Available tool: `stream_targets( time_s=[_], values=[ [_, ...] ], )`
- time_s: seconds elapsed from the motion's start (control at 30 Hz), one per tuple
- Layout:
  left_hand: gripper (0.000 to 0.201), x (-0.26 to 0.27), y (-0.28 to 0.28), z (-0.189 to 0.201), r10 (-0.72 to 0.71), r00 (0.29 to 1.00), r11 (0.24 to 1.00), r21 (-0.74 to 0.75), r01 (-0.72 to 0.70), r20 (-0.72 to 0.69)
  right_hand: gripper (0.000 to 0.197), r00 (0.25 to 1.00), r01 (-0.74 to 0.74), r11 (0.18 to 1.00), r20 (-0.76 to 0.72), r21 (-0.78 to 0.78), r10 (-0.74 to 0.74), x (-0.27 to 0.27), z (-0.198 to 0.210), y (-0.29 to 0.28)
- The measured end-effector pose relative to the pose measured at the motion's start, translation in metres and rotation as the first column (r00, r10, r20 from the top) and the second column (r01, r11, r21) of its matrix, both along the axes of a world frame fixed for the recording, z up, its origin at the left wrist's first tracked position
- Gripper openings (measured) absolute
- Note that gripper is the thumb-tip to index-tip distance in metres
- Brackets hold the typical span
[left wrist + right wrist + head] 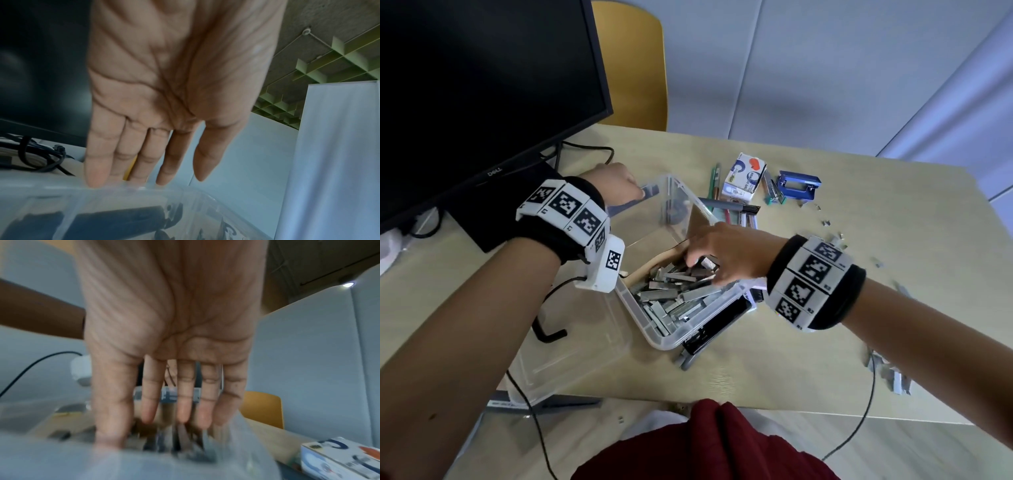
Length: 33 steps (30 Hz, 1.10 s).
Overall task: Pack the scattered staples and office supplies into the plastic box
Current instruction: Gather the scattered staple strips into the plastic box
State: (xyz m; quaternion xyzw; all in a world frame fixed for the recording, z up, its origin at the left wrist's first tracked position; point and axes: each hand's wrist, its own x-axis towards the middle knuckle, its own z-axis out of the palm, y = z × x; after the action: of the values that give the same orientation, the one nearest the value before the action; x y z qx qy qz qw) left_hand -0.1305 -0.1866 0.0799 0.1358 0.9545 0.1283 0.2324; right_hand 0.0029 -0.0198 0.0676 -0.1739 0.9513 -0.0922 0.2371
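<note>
box: the plastic box (674,329) sits tilted on the bench (808,308), far end raised and near corner low, so the staple strips (674,294) have slid into a heap at the low end; the tilt looks deliberate, to bunch them there.
left hand: the left hand (616,186) is at the raised far rim; the left wrist view shows its fingers (98,162) straight and together, tips resting on the clear rim (127,189), nothing clasped. probably it props the box at that angle.
right hand: the right hand (726,253) reaches over the right wall into the heap; in the right wrist view the fingers (185,394) are spread and straight, tips down among the strips, thumb (111,402) against the wall. whether a strip is pinched is too blurred to tell; it looks like a flat press or sweep.
still outside: loose staples (890,373) at the near right edge, more scattered bits (832,226) further off, a hole punch (798,186), a white carton (744,180), pens (729,209), and a black stapler (719,325) under the box's right side.
head view only: the tilt, the heap and the leftovers.
wrist views only: both palms and how the fingers lie, hidden from above by the backs of the hands.
</note>
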Motion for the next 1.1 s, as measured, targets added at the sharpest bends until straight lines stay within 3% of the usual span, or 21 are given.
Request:
stream_targets(
  time_s=[0.1, 0.23, 0.3, 0.4, 0.5, 0.57, 0.67, 0.8, 0.87, 1.0, 1.1],
  values=[
    [0.011, -0.002, 0.001, -0.002, -0.002, 1.0, 1.0, -0.01, 0.002, -0.017, 0.049, 0.997, 0.04, 0.999, -0.064, 0.01, -0.039, 0.003, -0.009, 0.003],
    [0.015, -0.002, 0.003, -0.001, -0.02, 0.999, 0.999, -0.037, 0.018, -0.04, 0.04, 0.971, 0.113, 0.992, -0.203, -0.062, -0.123, 0.002, -0.018, -0.001],
    [0.017, 0.0, 0.005, 0.0, -0.002, 0.999, 0.999, -0.04, 0.001, -0.035, 0.03, 0.963, 0.077, 0.993, -0.251, -0.091, -0.097, 0.008, -0.028, -0.005],
    [0.025, 0.003, 0.011, 0.001, 0.029, 0.999, 0.998, -0.056, -0.03, -0.028, 0.024, 0.982, 0.002, 0.986, -0.184, -0.167, -0.033, 0.017, -0.033, -0.003],
    [0.044, 0.01, 0.021, 0.003, 0.049, 0.998, 0.993, -0.103, -0.053, -0.035, 0.023, 0.983, 0.042, 0.985, -0.167, -0.169, -0.071, 0.01, -0.031, 0.0],
    [0.036, 0.013, 0.029, 0.006, 0.042, 0.999, 0.995, -0.091, -0.045, -0.027, 0.021, 0.971, 0.083, 0.98, -0.206, -0.178, -0.12, 0.006, -0.032, -0.001],
    [0.02, 0.017, 0.048, 0.012, 0.03, 0.999, 0.999, 0.024, -0.029, -0.025, 0.026, 0.968, 0.092, 0.972, -0.209, -0.216, -0.139, 0.01, -0.037, 0.0],
    [0.023, 0.031, 0.088, 0.023, -0.018, 0.998, 0.973, 0.227, 0.03, -0.056, 0.021, 0.966, -0.068, 0.919, -0.255, -0.39, -0.037, 0.023, -0.037, 0.021],
    [0.024, 0.041, 0.115, 0.027, -0.04, 0.997, 0.944, 0.325, 0.057, -0.06, 0.016, 0.943, -0.072, 0.879, -0.318, -0.471, -0.093, 0.03, -0.035, 0.042],
    [0.023, 0.055, 0.171, 0.026, -0.08, 0.997, 0.888, 0.453, 0.078, -0.014, 0.017, 0.914, 0.114, 0.849, -0.281, -0.517, -0.294, 0.047, -0.036, 0.106],
    [0.02, 0.06, 0.213, 0.013, -0.109, 0.994, 0.868, 0.489, 0.088, 0.016, 0.018, 0.897, 0.28, 0.854, -0.198, -0.438, -0.396, 0.056, -0.046, 0.16]
  ],
)
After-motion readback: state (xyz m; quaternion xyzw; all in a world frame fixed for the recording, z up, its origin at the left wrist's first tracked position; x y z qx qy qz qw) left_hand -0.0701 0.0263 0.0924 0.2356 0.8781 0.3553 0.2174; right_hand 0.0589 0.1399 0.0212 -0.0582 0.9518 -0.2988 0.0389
